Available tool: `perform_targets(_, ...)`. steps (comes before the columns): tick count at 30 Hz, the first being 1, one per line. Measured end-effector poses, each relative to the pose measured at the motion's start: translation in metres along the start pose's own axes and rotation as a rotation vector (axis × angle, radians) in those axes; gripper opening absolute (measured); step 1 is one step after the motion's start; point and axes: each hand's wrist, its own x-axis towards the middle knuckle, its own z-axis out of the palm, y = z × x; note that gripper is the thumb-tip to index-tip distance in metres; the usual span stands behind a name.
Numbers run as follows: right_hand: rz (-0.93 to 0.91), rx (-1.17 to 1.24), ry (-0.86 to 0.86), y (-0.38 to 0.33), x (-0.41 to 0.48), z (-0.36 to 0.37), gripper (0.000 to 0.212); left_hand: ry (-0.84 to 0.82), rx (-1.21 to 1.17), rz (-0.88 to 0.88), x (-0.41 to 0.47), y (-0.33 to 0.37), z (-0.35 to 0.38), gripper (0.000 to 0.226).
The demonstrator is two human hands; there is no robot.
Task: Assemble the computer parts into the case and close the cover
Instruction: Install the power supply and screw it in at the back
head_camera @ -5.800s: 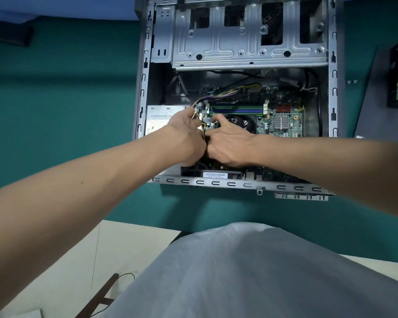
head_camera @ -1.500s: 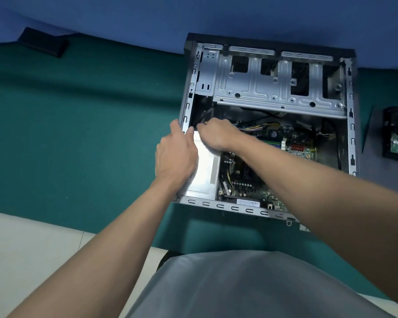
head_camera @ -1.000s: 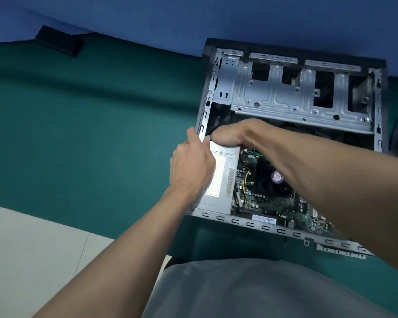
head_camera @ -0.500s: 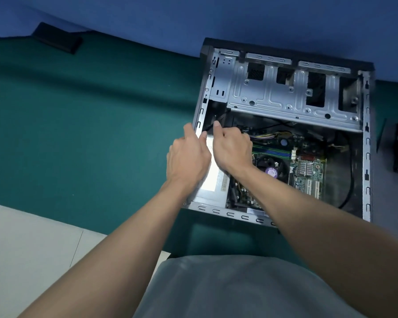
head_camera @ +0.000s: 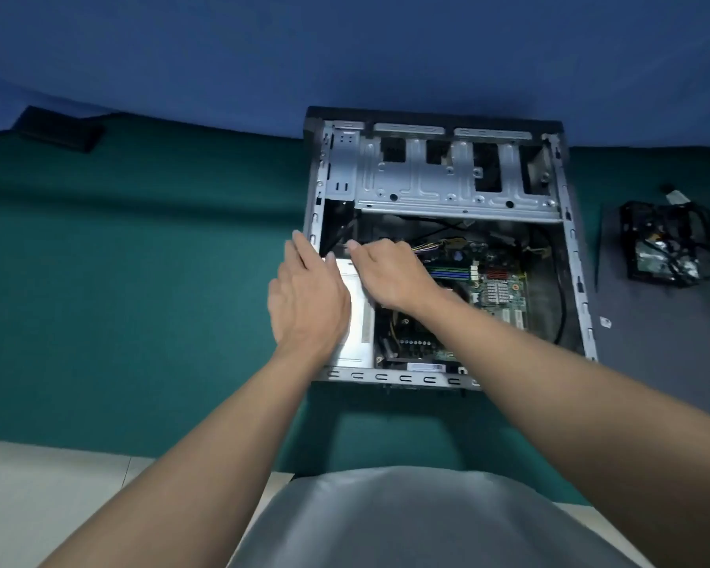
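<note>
- The silver power supply [head_camera: 359, 321] sits in the near-left corner of the open PC case [head_camera: 386, 377], tight against the left wall. The case lies on its side on the green mat [head_camera: 119, 280].
- The person's left hand [head_camera: 308, 305] lies flat on top of it with straight fingers, the tips reaching the case's left rail.
- The right hand [head_camera: 390, 276] is at the supply's far end, one fingertip poking toward the dark gap behind it. Most of its fingers are hidden, so can't tell if it's pinching a cable or just pushing.
- Looks like the seat-the-PSU step: nudging it into place, not fastened as far as anyone can see.
- Next move probably needs it flush against the wall with the yellow wiring kept out from under it, then screws.
- The motherboard [head_camera: 497, 289] is already in, and the drive cage [head_camera: 447, 178] up top is empty.
- Off to the right, a hard drive [head_camera: 656, 256] with tangled cables waits on a grey panel [head_camera: 652, 342], likely the cover. So there's plenty left to do.
</note>
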Motion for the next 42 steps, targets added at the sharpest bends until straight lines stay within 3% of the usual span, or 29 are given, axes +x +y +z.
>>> perform_targets(5,-0.053,-0.207,0.324,0.051,-0.058,-0.034,0.040,-0.062,0.142,0.097,-0.020,0.012,0.010,0.063)
perform_targets(8,0.083,-0.457,0.575,0.089,-0.087,-0.061,0.027,-0.077,0.180,0.063,-0.029,0.026,0.013,0.064)
perform_targets(10,0.242,-0.437,0.657,0.108,-0.102,-0.077,0.032,-0.103,0.192,0.042,-0.031,0.035,0.016,0.064)
perform_targets(15,0.509,0.137,0.558,0.141,-0.120,-0.093,0.037,-0.149,0.212,0.092,-0.044,0.083,0.029,0.064)
perform_targets(18,0.440,0.293,0.512,0.157,-0.126,-0.110,0.031,-0.151,0.150,0.162,-0.050,0.132,0.038,0.064)
perform_targets(24,0.371,0.802,0.206,0.215,-0.134,-0.141,0.020,-0.119,0.070,0.569,-0.047,0.228,0.061,0.061)
perform_targets(29,0.480,0.557,0.341,0.273,-0.107,-0.147,0.016,-0.199,0.066,0.531,-0.045,0.266,0.082,0.066)
perform_targets(32,0.494,0.303,0.298,0.300,-0.088,-0.147,0.021,-0.146,0.113,0.496,-0.052,0.270,0.090,0.063)
perform_targets(42,0.466,0.127,0.270,0.323,-0.021,-0.131,0.019,-0.018,0.152,0.401,-0.059,0.279,0.098,0.065)
